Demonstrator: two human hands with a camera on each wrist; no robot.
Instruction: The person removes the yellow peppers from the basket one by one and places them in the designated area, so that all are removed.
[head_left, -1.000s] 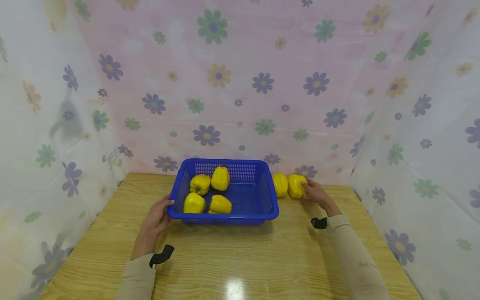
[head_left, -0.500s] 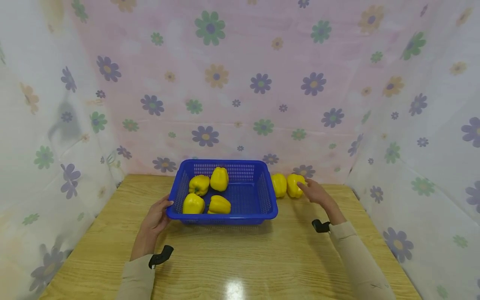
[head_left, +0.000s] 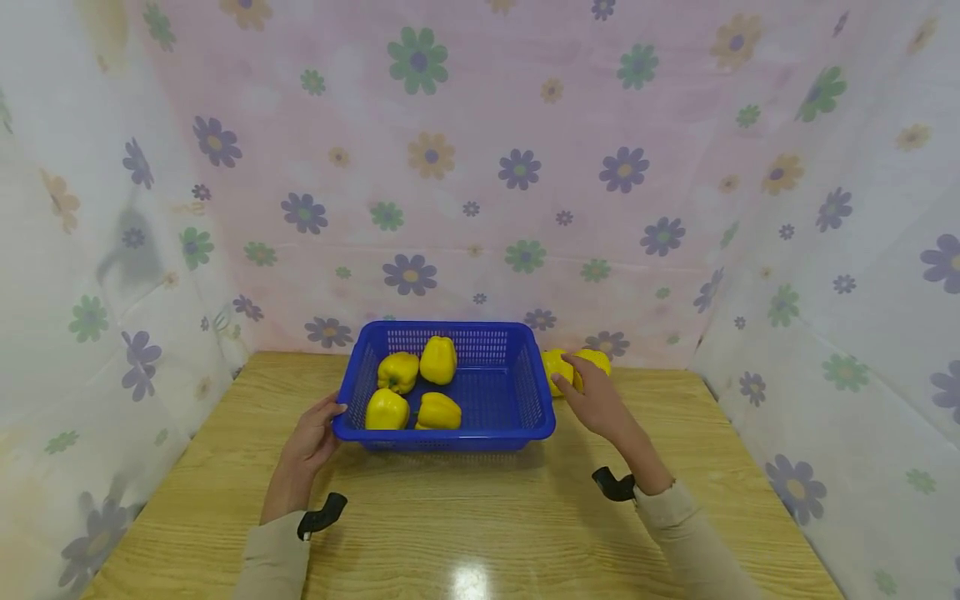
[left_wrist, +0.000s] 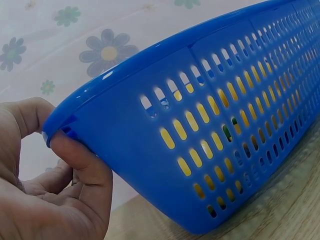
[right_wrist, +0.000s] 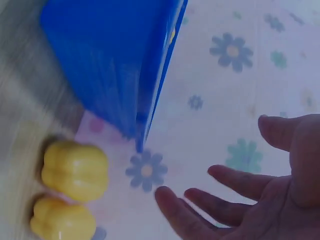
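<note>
A blue plastic basket (head_left: pixel 450 434) with slotted walls stands on the table, and several yellow bell peppers (head_left: pixel 438 360) lie in its left half. My left hand (head_left: pixel 309 440) pinches the left end of the rim, thumb and fingers around the edge, as the left wrist view shows close up. Two more yellow bell peppers, one near (right_wrist: pixel 75 170) and one farther (right_wrist: pixel 63 220) from the basket, sit side by side just past its right end. My right hand (head_left: pixel 603 408) hovers in front of them, fingers spread and holding nothing; in the head view it partly covers both.
Wood-grain table (head_left: pixel 465 517) extends in front of the basket. A flower-printed cloth (head_left: pixel 480 167) hangs close behind basket and peppers, and more cloth encloses both sides. A black wrist mount (head_left: pixel 613 483) juts from each sleeve.
My right hand has come away from the outer right pepper and moved left, toward the pepper beside the basket. The left hand and the basket stay in place.
</note>
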